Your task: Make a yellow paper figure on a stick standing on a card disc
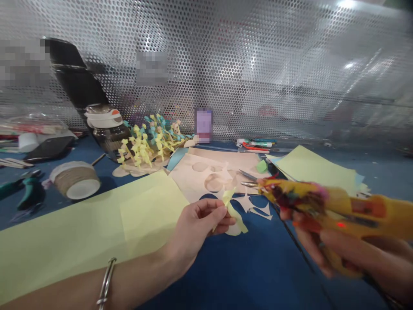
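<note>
My left hand [206, 219], with a metal bangle on its wrist, pinches a small folded piece of pale yellow paper [229, 197] above the blue table. Across from it, my right hand [342, 249] is wrapped round the handle of a yellow glue gun [338, 202] whose red light is lit. Its nozzle points left towards the yellow paper, with a gap between them. Coloured smears cover the gun's front, and its rear runs past the right edge. Beige paper offcuts [247, 202] lie just beyond my left fingers. A pointed metal tip shows beside the nozzle; what it belongs to is hidden.
Paper flowers [142, 144] in yellow and blue stand on beige bases at the back. Left lie a twine roll [75, 180], green-handled pliers [30, 193] and a dark jar [108, 129]. Yellow sheets [87, 228] flank the beige cut paper [183, 172]. Pens [256, 144] lie before a perforated metal panel [274, 64].
</note>
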Tool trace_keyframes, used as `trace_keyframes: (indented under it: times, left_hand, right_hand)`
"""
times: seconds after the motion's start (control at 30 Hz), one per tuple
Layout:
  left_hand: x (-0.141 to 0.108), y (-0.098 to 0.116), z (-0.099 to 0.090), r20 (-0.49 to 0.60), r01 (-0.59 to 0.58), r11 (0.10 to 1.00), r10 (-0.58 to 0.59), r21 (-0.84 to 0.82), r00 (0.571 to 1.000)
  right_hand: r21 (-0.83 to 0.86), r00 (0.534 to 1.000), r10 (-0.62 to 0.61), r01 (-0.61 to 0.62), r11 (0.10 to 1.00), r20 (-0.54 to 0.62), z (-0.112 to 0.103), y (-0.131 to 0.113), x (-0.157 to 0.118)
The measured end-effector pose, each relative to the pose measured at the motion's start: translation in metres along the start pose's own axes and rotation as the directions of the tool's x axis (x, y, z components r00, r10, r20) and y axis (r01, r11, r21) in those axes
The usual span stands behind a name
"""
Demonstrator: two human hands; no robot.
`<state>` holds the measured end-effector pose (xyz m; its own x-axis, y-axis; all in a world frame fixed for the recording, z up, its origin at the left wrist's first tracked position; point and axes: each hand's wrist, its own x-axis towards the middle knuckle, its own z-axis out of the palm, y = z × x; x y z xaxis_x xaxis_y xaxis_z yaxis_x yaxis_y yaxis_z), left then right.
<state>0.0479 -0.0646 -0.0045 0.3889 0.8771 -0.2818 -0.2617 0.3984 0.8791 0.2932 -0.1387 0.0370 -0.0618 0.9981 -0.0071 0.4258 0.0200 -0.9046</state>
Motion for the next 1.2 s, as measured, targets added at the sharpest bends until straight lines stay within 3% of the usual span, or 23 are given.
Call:
trace_keyframes:
  times: [0.07,0.17,0.33,0.5,0.73,0.97,1.2]
  left_hand:
    - [0.001,0.000,0.000,-0.016,0.004,1.000,-0.004,-0.013,1.000]
    - [0.003,0.000,-0.001,-0.016,0.010,1.000,-0.010,-0.021,1.000]
    - [0.006,-0.001,-0.001,-0.031,0.024,0.999,-0.025,-0.024,0.999]
    - [0.007,-0.001,0.000,-0.041,0.038,0.999,-0.040,-0.032,0.998]
    - [0.007,-0.001,-0.001,-0.023,0.033,0.999,-0.034,-0.028,0.999]
    - [0.006,-0.002,-0.002,-0.009,0.028,0.999,-0.028,-0.034,1.000]
    - [0.007,-0.003,-0.004,0.010,0.015,1.000,-0.015,-0.026,1.000]
  right_hand:
    - [0.104,0.987,-0.009,-0.008,0.995,0.159,0.013,0.000,0.015]
    - [0.158,0.989,0.038,-0.062,0.985,0.146,0.026,0.011,0.024]
    - [0.012,0.957,0.249,-0.254,0.967,0.152,0.030,0.027,0.019]
    - [-0.081,0.926,0.342,-0.333,0.939,0.159,0.031,0.029,0.023]
    - [-0.125,0.907,0.348,-0.327,0.937,0.239,0.026,0.032,0.026]
    - [-0.062,0.906,0.364,-0.360,0.931,0.215,0.027,0.034,0.025]
    - [-0.073,0.894,0.355,-0.348,0.934,0.273,0.024,0.034,0.025]
